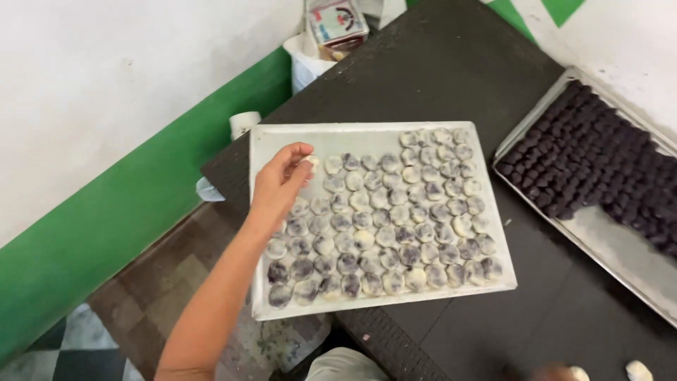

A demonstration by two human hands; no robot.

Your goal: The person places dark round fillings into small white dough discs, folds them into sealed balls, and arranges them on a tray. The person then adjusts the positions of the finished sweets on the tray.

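The left hand (pixel 281 178) pinches a pale dough round (pixel 311 161) over a white tray (pixel 282 141) of filled rounds, beside a metal tray (pixel 620 247) of dark balls (pixel 592 159).

Left arm outstretched, left hand (pixel 282 178) fingertips pinched; right hand (pixel 550 372) barely visible, state unclear.

Dough rounds (pixel 384 236): white, mottled purple. Tray (pixel 282 137): pale grey. Table (pixel 437 70): black. Balls (pixel 599 162) at 3 o'clock: dark purple.

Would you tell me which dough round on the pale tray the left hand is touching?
The left hand pinches the dough round at the upper-left end of the rows on the tray.
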